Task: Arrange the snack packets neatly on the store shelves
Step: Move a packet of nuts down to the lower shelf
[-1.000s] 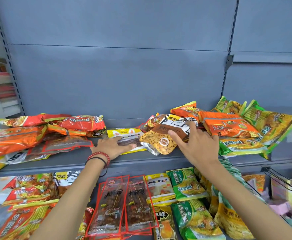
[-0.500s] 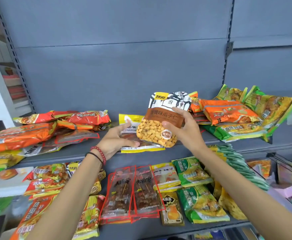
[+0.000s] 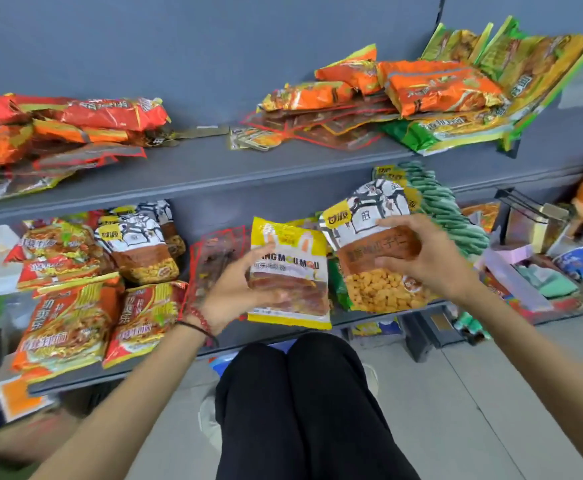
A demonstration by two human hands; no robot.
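left hand [image 3: 231, 292] is gripping the yellow packet [image 3: 290, 258] at its lower left edge, thumb curling over the front. right hand [image 3: 428, 261] is clutching the nut packet [image 3: 376, 292], fingers wrapping its right side. Both packets are hanging side by side between the hands, in front of the lower shelf [image 3: 68, 382]. A second nut packet [image 3: 141, 251] is lying left of the left hand (frame is blurry). orange packets [image 3: 435, 88] are sitting above the right hand on the upper shelf [image 3: 214, 174].
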